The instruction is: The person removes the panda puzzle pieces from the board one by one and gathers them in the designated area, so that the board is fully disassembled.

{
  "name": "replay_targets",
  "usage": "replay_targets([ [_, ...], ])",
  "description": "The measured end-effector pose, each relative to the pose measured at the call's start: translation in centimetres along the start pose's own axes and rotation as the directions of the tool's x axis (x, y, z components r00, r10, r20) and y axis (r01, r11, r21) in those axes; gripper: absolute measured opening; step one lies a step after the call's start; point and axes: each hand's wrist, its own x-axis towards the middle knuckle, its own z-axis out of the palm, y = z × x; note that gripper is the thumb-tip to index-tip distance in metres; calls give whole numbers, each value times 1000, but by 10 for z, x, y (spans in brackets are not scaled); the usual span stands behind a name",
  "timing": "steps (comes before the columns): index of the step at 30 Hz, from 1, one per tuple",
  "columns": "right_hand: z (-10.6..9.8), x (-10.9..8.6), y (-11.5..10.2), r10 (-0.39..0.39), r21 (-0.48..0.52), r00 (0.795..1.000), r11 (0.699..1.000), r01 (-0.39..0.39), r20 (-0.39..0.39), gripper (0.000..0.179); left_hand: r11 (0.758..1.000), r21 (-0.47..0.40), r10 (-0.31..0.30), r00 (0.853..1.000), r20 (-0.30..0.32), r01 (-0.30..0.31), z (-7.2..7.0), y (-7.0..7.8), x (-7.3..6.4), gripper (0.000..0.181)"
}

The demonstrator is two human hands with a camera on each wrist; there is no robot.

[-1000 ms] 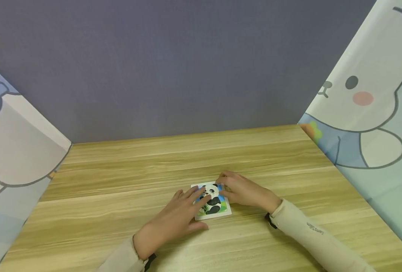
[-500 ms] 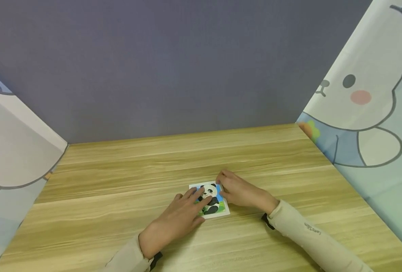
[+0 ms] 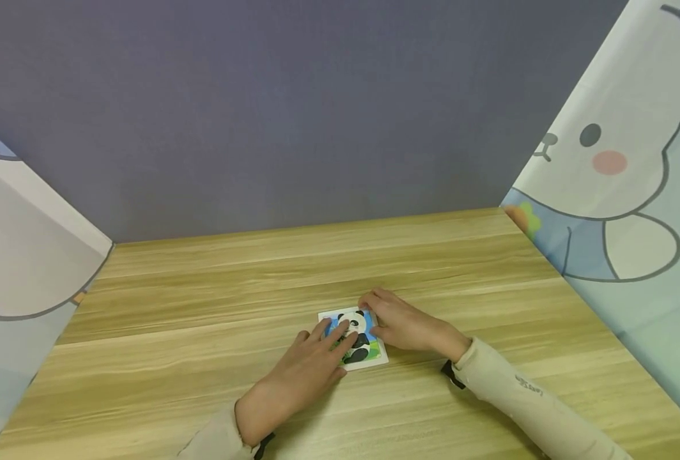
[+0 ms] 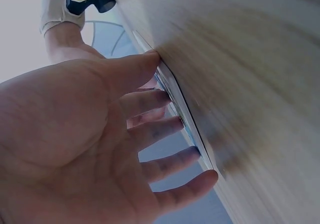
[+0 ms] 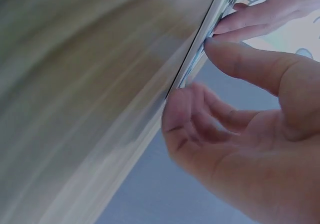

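Note:
A small square board with a white frame and a panda picture (image 3: 362, 343) lies on the wooden table. My left hand (image 3: 300, 370) reaches over it from the lower left, fingers spread and nearly straight on the picture. In the left wrist view, the thumb of that hand (image 4: 90, 129) touches the near edge of the board (image 4: 182, 103). My right hand (image 3: 406, 324) holds the upper right corner. The right wrist view shows its curled index finger (image 5: 176, 116) at the board's corner and its thumb (image 5: 245, 61) on the picture side.
The wooden tabletop (image 3: 213, 300) stretches around the board. A grey-blue wall (image 3: 305, 115) stands behind it, with cartoon-printed panels (image 3: 622, 191) along both sides. A black device (image 4: 91, 2) sits at the right wrist.
The head view has shifted slightly. My right fingertips have slid a little left along the board's far edge, while the left fingers stay on the picture with only slight movement.

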Motion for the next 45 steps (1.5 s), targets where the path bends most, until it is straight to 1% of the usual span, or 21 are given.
replay_targets([
  [4,1,0,-1,14,17,1000,1000,-15,21,41,1000,3,5,1000,-3,-5,0,0,0,59],
  [8,2,0,-2,35,-62,999,997,-36,-26,35,1000,15,7,1000,-3,-6,1,-1,1,59],
  [11,3,0,-2,35,-100,998,994,-40,-52,29,1000,12,5,1000,-2,-5,1,-1,2,59],
  [16,3,0,0,19,-108,998,994,-25,-54,24,1000,-9,17,1000,-5,-17,1,1,1,59],
  [19,3,0,0,23,-108,999,994,-28,-46,22,999,-27,23,1000,-3,-23,-1,1,0,59],
  [22,1,0,1,47,-68,998,996,-49,-33,20,998,-52,24,1000,5,-24,-3,2,0,59],
  [26,-1,0,3,65,24,998,998,-64,-16,17,997,-75,17,999,27,-15,-4,3,-1,58],
  [28,-2,0,4,52,49,999,997,-51,-9,16,997,-73,15,999,34,-12,-5,3,-1,58],
  [35,-4,1,5,-40,111,999,993,40,-2,13,999,-43,9,999,42,-7,-3,4,1,59],
  [38,-5,1,6,-54,117,999,992,54,-5,14,999,-44,7,999,42,-5,-3,5,1,59],
  [41,-6,1,5,-57,109,998,992,57,-6,15,999,-36,3,998,58,-1,-3,7,3,59],
  [45,-7,1,5,-61,86,998,994,63,-36,31,1000,-11,2,997,72,-2,-2,9,4,57],
])
